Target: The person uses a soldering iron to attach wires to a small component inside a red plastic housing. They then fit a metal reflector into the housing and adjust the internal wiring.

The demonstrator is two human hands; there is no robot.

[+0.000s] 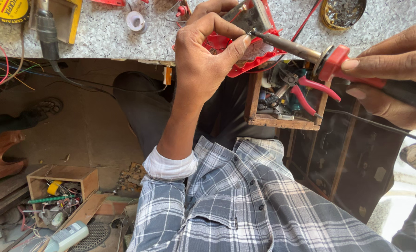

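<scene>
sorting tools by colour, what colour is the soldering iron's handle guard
Red, on the soldering iron in the right hand; head view.

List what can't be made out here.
- Solder joint at the iron tip: head view, hidden by left hand.
- Red part: mostly covered by that hand.
- Right hand: cut off by the right edge.
- Drawer contents: shadowed, too cluttered.

Left hand pinches red device on bench; right hand holds soldering iron, tip touching.
</scene>
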